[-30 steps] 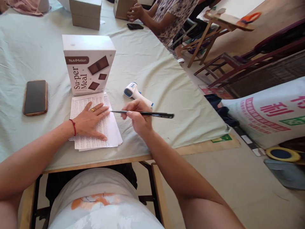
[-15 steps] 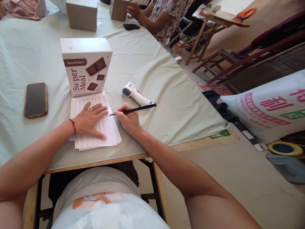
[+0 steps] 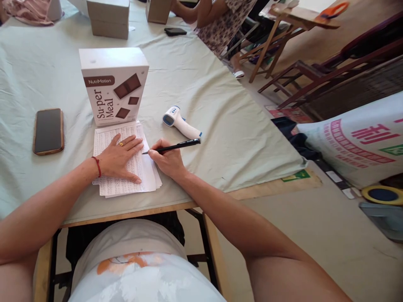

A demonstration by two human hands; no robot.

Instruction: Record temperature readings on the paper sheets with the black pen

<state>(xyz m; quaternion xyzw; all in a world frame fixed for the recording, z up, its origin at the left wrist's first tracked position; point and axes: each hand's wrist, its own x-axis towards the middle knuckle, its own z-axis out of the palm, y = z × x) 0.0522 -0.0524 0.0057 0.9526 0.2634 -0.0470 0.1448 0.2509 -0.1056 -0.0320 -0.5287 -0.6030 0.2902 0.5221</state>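
Observation:
My left hand (image 3: pixel 121 161) lies flat with fingers spread on a stack of paper sheets (image 3: pixel 116 189) covered in rows of small writing. It hides the middle of the top sheet. In my right hand (image 3: pixel 168 159) is a black pen (image 3: pixel 179 145), its tip at the right part of the top sheet, close to my left fingertips. Just behind the papers stands an upright white and brown box (image 3: pixel 115 90) printed "NutriMotion Su-per Meal". A white and blue infrared thermometer (image 3: pixel 182 122) lies beyond my right hand.
A smartphone (image 3: pixel 48 131) lies to the left on the cloth-covered table (image 3: pixel 226 138). Cardboard boxes (image 3: pixel 108 21) and another phone (image 3: pixel 175 31) are at the far side, near another person's arm (image 3: pixel 209 14). Right of the table are a wooden chair (image 3: pixel 302 79) and a printed sack (image 3: pixel 362 138).
My right hand and the pen have shifted slightly left, the pen tip now a little farther onto the sheet. The other person's arms have moved back at the far side.

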